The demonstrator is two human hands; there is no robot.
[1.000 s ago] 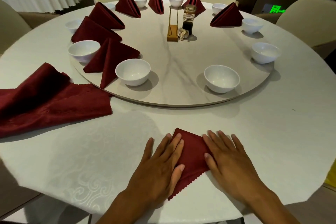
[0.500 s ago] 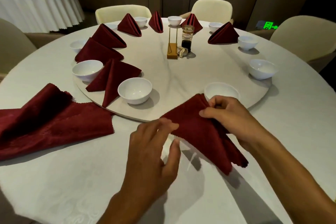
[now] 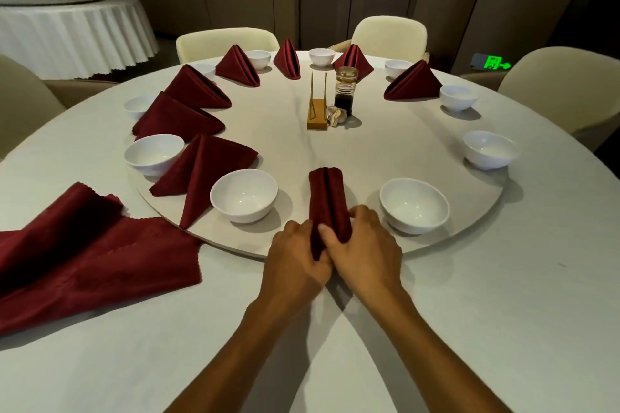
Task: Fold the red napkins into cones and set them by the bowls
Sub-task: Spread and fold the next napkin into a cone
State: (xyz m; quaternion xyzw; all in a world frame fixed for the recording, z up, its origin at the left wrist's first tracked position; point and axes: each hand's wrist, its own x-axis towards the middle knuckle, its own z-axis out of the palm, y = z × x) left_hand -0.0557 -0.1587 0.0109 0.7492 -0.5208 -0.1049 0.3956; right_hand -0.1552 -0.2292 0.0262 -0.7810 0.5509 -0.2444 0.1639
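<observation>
A folded red napkin (image 3: 327,201) stands as a narrow cone on the turntable (image 3: 352,151), between two white bowls: one to its left (image 3: 244,194), one to its right (image 3: 414,204). My left hand (image 3: 295,261) and my right hand (image 3: 364,245) both grip its near end, thumbs pressed into the cloth. Several finished red cones, such as the nearest one (image 3: 201,171), lie beside bowls round the left and far rim. Unfolded red napkins (image 3: 84,251) lie in a heap on the tablecloth at the left.
At the turntable's middle stand a wooden card holder (image 3: 317,112) and a dark sauce jar (image 3: 345,90). Two more bowls (image 3: 490,148) sit at the right rim without napkins. Cream chairs (image 3: 389,35) ring the table; another clothed table (image 3: 70,30) is at the back left.
The napkin was pressed flat on the tablecloth, then lifted by both hands. Now it stands as a closed cone on the turntable between the two near bowls, both hands on its base.
</observation>
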